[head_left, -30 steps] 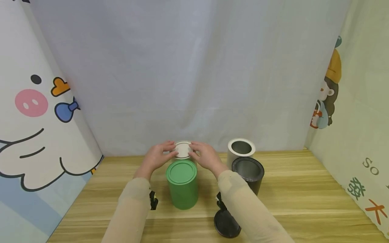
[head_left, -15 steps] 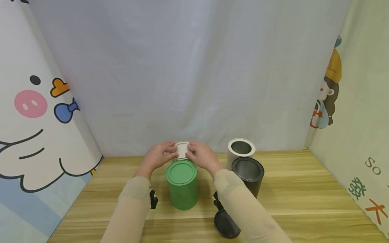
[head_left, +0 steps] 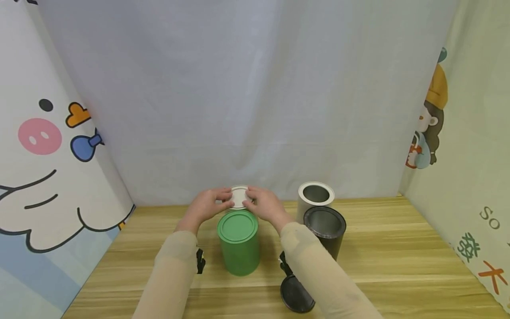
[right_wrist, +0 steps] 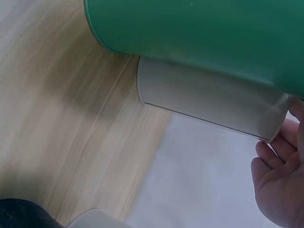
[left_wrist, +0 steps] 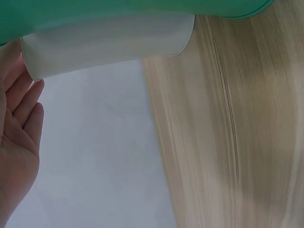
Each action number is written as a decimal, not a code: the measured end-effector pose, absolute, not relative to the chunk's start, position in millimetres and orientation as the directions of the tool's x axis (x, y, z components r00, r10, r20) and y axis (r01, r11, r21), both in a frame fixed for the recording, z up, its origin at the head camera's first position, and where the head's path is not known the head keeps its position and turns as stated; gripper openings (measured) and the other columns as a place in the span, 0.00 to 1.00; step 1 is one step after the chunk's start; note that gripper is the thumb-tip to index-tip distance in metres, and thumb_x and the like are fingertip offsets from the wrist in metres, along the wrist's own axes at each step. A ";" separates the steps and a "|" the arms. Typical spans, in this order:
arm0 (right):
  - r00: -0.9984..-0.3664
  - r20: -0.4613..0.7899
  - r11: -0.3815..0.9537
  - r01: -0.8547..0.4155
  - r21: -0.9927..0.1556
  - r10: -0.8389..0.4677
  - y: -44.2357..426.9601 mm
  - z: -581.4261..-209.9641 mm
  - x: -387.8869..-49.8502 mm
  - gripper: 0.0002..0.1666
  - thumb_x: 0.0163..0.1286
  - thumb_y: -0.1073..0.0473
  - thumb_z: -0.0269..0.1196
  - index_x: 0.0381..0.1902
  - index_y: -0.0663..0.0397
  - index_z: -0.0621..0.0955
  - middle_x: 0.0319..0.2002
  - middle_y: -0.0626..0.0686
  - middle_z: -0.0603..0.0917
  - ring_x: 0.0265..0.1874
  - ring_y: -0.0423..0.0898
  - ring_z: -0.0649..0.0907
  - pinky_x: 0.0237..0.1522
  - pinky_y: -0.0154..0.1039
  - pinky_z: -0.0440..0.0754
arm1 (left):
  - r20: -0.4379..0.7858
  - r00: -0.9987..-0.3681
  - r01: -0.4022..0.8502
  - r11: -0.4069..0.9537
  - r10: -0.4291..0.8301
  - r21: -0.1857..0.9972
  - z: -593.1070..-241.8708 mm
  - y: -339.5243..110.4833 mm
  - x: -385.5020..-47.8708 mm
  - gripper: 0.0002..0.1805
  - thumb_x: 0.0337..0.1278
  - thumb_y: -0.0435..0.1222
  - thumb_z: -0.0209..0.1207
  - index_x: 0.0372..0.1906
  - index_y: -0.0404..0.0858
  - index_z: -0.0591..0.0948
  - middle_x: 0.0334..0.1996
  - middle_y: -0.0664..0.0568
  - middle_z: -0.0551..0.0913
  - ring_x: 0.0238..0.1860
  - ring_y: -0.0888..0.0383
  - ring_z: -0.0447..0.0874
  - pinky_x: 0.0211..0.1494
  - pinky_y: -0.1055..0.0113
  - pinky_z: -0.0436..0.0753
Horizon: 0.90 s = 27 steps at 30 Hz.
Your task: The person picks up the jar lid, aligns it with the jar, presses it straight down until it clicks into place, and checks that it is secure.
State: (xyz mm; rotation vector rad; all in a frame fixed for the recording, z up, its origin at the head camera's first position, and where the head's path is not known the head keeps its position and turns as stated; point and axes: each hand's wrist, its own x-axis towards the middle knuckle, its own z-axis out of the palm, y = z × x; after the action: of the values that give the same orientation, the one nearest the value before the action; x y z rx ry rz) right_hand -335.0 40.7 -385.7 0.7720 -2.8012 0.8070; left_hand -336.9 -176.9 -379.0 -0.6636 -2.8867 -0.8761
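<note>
White and round, the lid (head_left: 239, 197) sits on top of a white can (left_wrist: 109, 45) that stands upright at the back of the wooden table (head_left: 382, 248), close to the pale hanging cloth (head_left: 199, 88). Both hands meet that lid from opposite sides: the left hand (head_left: 207, 205) grips its left edge, thumb at the near side and fingers curved toward the far side, and the right hand (head_left: 266, 204) grips the right edge in the same way. From each wrist, the fingers show bent against the upper end of the can. Directly in front of the white can stands a taller-looking green can (head_left: 241, 257), topped by a green lid (head_left: 238, 226) and hiding most of the white can's body from the head view. To the right, a second white can (head_left: 304, 208) shows a dark round opening inside a broad rim, and a black can (head_left: 332, 243) stands just in front of it, its top uncovered. Nearer the person, a black lid (head_left: 295, 294) lies flat on the wood, partly covered by the beige right sleeve (head_left: 318, 266).
</note>
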 end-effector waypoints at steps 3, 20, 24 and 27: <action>-0.864 0.249 0.729 -0.503 -0.464 -0.438 40.4 -386.5 -335.3 0.28 0.76 0.52 0.58 0.68 0.60 0.74 0.70 0.57 0.70 0.68 0.55 0.70 0.69 0.49 0.66 | 0.160 -0.910 0.408 0.756 0.383 0.511 -377.6 -176.4 -337.2 0.27 0.66 0.47 0.62 0.65 0.39 0.77 0.68 0.48 0.71 0.71 0.44 0.64 0.69 0.45 0.66; -0.849 0.172 0.760 -0.526 -0.382 -0.500 41.5 -367.1 -338.1 0.20 0.74 0.52 0.61 0.24 0.56 0.73 0.66 0.58 0.75 0.65 0.56 0.74 0.51 0.44 0.77 | 0.130 -0.915 0.391 0.763 0.381 0.514 -371.6 -174.6 -339.0 0.27 0.61 0.45 0.66 0.62 0.36 0.79 0.66 0.47 0.74 0.69 0.43 0.67 0.68 0.47 0.69; -0.859 0.156 0.771 -0.508 -0.384 -0.488 40.2 -363.2 -337.4 0.24 0.73 0.51 0.62 0.20 0.52 0.67 0.65 0.58 0.76 0.64 0.56 0.75 0.39 0.40 0.72 | 0.130 -0.920 0.379 0.759 0.368 0.530 -370.1 -173.7 -340.1 0.27 0.59 0.44 0.68 0.61 0.36 0.80 0.64 0.46 0.76 0.68 0.44 0.69 0.68 0.48 0.69; -0.866 0.150 0.770 -0.495 -0.402 -0.478 39.1 -362.1 -336.8 0.24 0.72 0.51 0.63 0.20 0.52 0.66 0.65 0.58 0.76 0.63 0.56 0.76 0.39 0.39 0.71 | 0.122 -0.926 0.363 0.756 0.357 0.544 -369.6 -173.9 -341.0 0.27 0.58 0.44 0.69 0.60 0.36 0.81 0.63 0.46 0.77 0.67 0.43 0.69 0.68 0.48 0.69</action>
State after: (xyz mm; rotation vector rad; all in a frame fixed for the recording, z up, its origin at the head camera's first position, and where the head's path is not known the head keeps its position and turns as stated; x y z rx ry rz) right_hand -336.8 39.1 -362.1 0.8025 -2.9191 0.6799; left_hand -341.0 -173.9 -369.6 -0.6016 -2.9338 -0.9129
